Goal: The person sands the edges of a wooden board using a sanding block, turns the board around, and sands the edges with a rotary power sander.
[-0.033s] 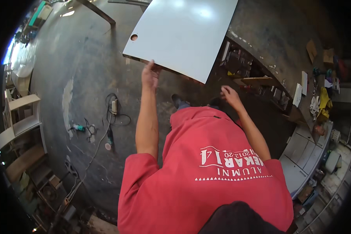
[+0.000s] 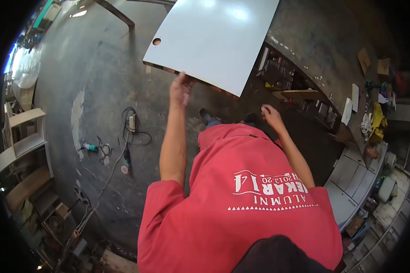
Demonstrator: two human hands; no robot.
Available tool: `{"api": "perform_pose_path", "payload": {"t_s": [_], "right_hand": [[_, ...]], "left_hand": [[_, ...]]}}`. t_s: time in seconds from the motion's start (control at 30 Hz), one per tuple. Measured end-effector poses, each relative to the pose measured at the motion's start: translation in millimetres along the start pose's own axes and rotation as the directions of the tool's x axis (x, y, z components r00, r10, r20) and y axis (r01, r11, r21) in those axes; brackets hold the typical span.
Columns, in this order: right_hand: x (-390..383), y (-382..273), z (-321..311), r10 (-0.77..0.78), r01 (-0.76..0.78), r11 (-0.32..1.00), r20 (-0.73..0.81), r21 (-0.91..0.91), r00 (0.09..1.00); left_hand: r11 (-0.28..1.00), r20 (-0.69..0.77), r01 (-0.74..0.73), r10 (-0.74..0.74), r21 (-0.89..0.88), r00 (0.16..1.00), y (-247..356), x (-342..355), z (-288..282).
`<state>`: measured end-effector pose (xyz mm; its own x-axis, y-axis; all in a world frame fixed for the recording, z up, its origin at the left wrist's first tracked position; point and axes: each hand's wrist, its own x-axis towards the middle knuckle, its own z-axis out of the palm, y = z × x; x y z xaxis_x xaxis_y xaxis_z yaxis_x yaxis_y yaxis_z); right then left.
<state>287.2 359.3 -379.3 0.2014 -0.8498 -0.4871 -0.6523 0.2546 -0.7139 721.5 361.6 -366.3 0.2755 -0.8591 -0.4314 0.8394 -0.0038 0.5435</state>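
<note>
A white panel [image 2: 214, 43] with a round hole near its left corner lies flat in front of me. My left hand [image 2: 181, 91] is at the panel's near edge, its fingers partly stretched and touching that edge. Part of the fingers is hidden against the dark edge. Apart from the panel, to the right of its near corner, my right hand [image 2: 272, 117] is held with curled fingers. A small dark spot shows at its fingertips, too small to name.
On the floor to the left lie a power strip [image 2: 132, 123] with a coiled cord and two teal power tools, one a grinder [image 2: 126, 161]. A dark workbench [image 2: 314, 54] with filled shelves stands at right. White shelving [image 2: 29, 136] is at far left, a grey cabinet [image 2: 351, 177] at lower right.
My left hand has slid a little to the right along the panel's near edge. My right hand has shifted slightly, its fingers still curled.
</note>
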Motion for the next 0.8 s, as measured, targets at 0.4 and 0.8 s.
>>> {"api": "perform_pose_path", "payload": {"t_s": [0.4,0.8], "right_hand": [[-138,172,-11,0.372,-0.388,0.919,0.166,0.073,0.913],[-83,55,38,0.207,-0.204,0.978,-0.145,0.039,0.968]], "left_hand": [[0.904,0.04,0.175,-0.206,0.391,0.978,-92,-84,31],[0.879,-0.003,0.068,-0.076,0.471,0.997,-24,-29,14]]}}
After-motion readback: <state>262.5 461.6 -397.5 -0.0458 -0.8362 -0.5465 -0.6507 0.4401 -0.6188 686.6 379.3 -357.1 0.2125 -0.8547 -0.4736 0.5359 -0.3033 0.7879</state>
